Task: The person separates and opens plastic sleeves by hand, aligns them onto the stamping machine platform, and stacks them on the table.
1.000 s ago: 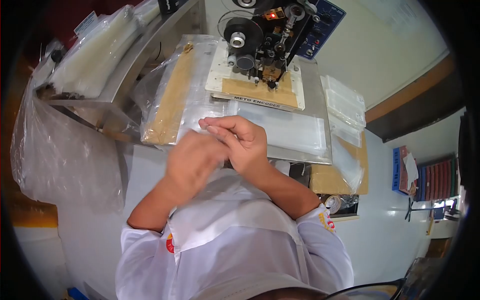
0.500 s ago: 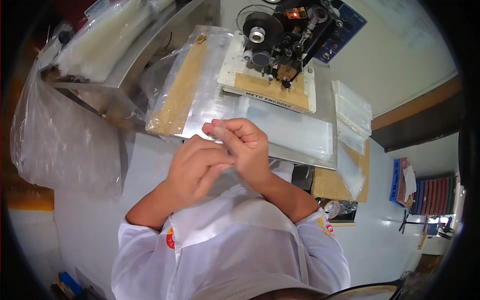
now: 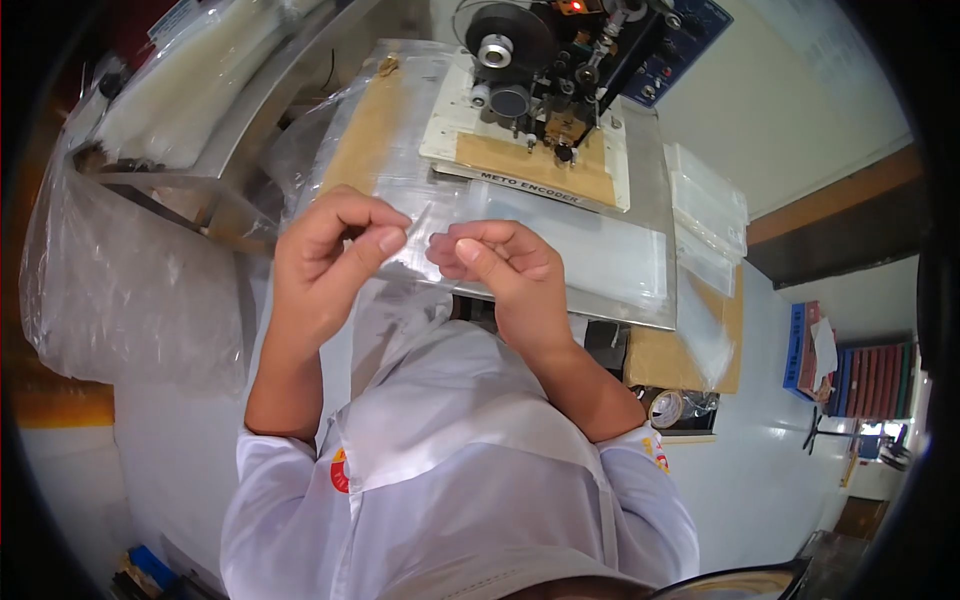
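Note:
My left hand [image 3: 330,258] is raised over the front edge of the metal table, thumb and forefinger pinched. A thin pale sliver shows near its fingertips, too small to make out. My right hand [image 3: 515,272] is just beside it, its thumb pressed against curled fingers; whatever it may hold is hidden. A small gap separates the two sets of fingertips. Behind them, a flat stack of clear plastic sleeves [image 3: 590,255] lies before the machine marked METO ENCODER [image 3: 530,188]. Brown paper under clear plastic [image 3: 365,130] lies at the left of the table.
A metal stand [image 3: 235,140] at the left carries bundled clear bags [image 3: 185,100]. More clear packs [image 3: 705,205] lie right of the table, above a brown carton [image 3: 655,355] and a tape roll [image 3: 665,408]. Binders [image 3: 875,380] stand at far right.
My left hand has risen and turned up from beside my right palm, and its fingertips have closed together. My right hand has shifted slightly right. The view has moved a little.

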A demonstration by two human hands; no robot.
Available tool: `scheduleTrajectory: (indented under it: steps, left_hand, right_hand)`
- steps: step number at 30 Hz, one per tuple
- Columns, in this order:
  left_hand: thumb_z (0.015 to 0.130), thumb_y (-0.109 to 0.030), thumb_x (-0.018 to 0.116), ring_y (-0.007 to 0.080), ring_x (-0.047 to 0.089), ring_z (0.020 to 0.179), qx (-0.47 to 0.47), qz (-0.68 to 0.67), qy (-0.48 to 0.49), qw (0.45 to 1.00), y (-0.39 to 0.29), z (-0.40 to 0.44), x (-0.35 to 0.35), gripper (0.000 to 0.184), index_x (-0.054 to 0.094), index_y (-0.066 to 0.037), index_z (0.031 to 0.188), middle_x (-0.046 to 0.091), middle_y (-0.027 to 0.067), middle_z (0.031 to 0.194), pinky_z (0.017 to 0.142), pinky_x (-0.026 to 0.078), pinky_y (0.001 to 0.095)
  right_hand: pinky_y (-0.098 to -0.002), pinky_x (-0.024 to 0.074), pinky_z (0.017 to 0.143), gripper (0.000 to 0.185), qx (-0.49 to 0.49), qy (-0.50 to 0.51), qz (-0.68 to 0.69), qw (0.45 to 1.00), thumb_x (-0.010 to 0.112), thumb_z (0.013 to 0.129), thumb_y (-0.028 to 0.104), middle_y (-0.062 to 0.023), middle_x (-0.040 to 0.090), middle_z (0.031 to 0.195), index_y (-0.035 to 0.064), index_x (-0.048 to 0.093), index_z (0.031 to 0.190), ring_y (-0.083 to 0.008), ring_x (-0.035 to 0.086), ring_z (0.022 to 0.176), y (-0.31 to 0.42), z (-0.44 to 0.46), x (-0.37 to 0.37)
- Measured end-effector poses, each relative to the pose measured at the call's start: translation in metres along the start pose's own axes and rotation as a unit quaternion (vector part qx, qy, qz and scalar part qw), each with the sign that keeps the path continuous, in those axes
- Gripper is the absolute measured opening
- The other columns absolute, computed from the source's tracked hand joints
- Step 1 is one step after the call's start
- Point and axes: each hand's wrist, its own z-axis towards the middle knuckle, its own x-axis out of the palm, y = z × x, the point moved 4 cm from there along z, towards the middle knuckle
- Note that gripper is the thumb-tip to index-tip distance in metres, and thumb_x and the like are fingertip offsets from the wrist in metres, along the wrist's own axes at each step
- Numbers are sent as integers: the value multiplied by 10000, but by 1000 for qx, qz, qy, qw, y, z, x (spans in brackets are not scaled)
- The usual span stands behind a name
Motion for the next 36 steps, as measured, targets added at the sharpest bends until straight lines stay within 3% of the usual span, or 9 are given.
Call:
scheduleTrajectory:
  steps: [5,7,12,15,17,20,28,31,36]
  left_hand:
    - [872,25,586,77,520,656,-22,-33,-16,999,-15,10,15,252,591,7,1124,580,13,840,586,396,201]
    - [884,33,561,86,529,642,2,-107,-72,992,-29,12,19,237,580,8,1119,574,39,841,560,422,218]
    - [912,27,544,144,580,621,45,-319,-95,942,-13,20,37,156,562,18,1067,553,101,976,530,483,262]
    - [918,12,558,172,654,718,22,-348,-45,936,-5,15,63,133,566,24,1050,544,96,1013,583,532,270]
    - [916,-4,577,171,678,767,24,-330,-25,943,3,15,69,160,586,28,1072,566,82,989,647,559,267]
    - [916,-33,599,156,676,766,-167,-281,14,945,21,18,82,229,597,33,1135,593,61,950,674,556,254]
    - [909,-65,617,108,620,758,-219,-130,97,962,64,35,102,289,624,-12,1193,613,26,907,685,519,235]
    - [886,-62,631,131,600,764,2,132,98,986,52,42,96,268,660,-51,1153,597,44,890,677,493,261]
    - [827,-106,686,203,580,792,129,335,99,928,45,59,105,262,693,-108,1090,568,49,871,697,445,339]
  right_hand:
    - [-279,502,832,220,34,55,-15,998,694,868,95,-83,661,1046,7,671,1068,-152,624,982,27,-14,-1]
    - [-360,455,919,304,-170,-46,-115,978,730,832,129,-103,617,1137,43,655,1113,-220,562,1118,58,-21,-6]
    - [-516,297,1069,587,-483,-44,-490,724,780,765,192,-159,484,1361,120,537,1294,-398,385,1316,79,-64,-4]
    - [-507,224,1124,631,-368,-38,-634,679,775,739,159,-179,442,1430,151,544,1326,-459,323,1354,81,-51,-24]
    - [-512,250,1115,488,-382,-67,-740,550,700,741,63,-119,496,1417,171,648,1214,-409,376,1352,106,-53,-40]
    - [-526,319,1078,532,-357,-2,-790,498,640,705,49,-66,564,1349,183,639,1220,-313,473,1293,118,-43,-69]
    - [-508,400,1049,500,-259,17,-789,556,576,736,-69,-58,596,1309,158,661,1174,-293,531,1249,77,-4,-144]
    - [-483,404,1059,516,-252,14,-784,567,557,750,-104,-52,604,1298,165,662,1177,-278,537,1244,78,7,-151]
    - [-501,388,1064,512,-248,21,-786,566,592,738,-65,-55,596,1307,167,651,1190,-284,523,1253,76,22,-163]
